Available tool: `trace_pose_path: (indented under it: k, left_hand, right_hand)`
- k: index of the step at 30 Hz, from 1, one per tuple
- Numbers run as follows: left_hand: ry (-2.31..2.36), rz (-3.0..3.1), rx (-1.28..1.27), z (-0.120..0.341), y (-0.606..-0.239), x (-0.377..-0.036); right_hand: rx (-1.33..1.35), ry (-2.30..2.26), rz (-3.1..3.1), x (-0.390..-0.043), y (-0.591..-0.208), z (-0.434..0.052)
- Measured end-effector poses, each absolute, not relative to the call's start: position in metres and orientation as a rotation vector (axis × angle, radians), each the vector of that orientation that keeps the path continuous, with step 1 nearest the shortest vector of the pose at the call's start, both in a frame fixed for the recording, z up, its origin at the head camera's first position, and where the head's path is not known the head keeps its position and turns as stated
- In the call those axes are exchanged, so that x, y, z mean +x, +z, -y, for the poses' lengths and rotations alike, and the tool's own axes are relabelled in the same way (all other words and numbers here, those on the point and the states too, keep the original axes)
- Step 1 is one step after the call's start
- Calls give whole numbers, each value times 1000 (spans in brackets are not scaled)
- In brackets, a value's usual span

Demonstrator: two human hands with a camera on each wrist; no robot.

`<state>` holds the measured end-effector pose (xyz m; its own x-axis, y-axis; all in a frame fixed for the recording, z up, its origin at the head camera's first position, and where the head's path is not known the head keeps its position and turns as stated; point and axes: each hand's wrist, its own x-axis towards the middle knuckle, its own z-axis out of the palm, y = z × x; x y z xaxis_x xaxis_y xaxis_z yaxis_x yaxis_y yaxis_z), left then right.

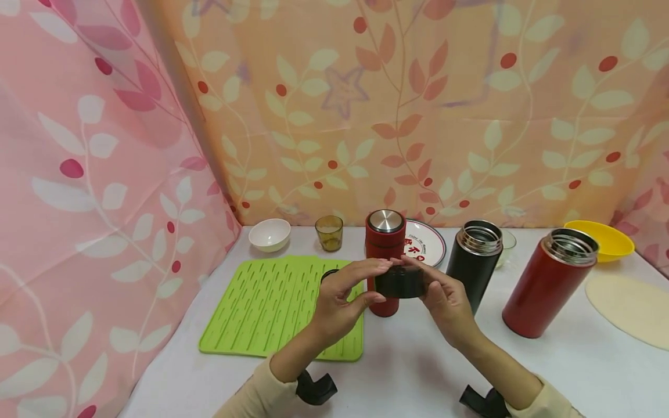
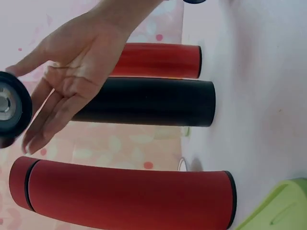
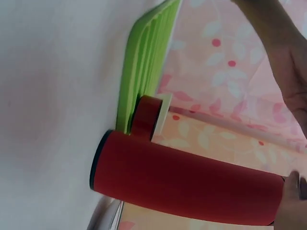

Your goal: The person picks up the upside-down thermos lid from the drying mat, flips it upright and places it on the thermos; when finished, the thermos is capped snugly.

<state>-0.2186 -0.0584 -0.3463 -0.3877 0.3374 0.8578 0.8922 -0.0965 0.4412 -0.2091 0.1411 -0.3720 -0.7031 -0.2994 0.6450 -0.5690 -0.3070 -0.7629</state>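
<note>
We find a black lid [image 1: 399,282] held above the worktop [image 1: 418,360] between both hands. The left hand [image 1: 340,293] pinches its left edge with thumb and fingertips, and the right hand [image 1: 444,299] cups it from the right and beneath. The black flask [image 1: 474,261], open-mouthed and upright, stands just right of the grip and beyond it, nearer the right hand.

Counted, largest first:
- one green mat [image 1: 277,302], left of the grip
- three flasks: the black one, an open red flask [image 1: 549,281] further right, and a capped flask [image 1: 385,247] directly behind the grip
- one plate [image 1: 425,241]
- one yellow bowl [image 1: 606,238]
- one white bowl [image 1: 269,234]
- one glass [image 1: 329,232]
</note>
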Motion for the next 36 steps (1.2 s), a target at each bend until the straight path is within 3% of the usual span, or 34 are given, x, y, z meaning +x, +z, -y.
trace_pose_path:
  k: [6, 14, 26, 36]
  left_hand:
    - [-1472, 1685, -1428, 57, -347, -220]
    - [-1815, 1809, -1385, 58, -349, -221]
    - [-1692, 1851, -1326, 55, -347, -219]
    - [-1748, 1868, -1185, 53, -349, -218]
  right_hand:
    - [1120, 2292, 1663, -206, -368, -141]
    - [1009, 1978, 1783, -205, -367, -143]
    - [1144, 1697, 1742, -205, -360, -142]
    - [817, 1569, 1572, -209, -347, -180]
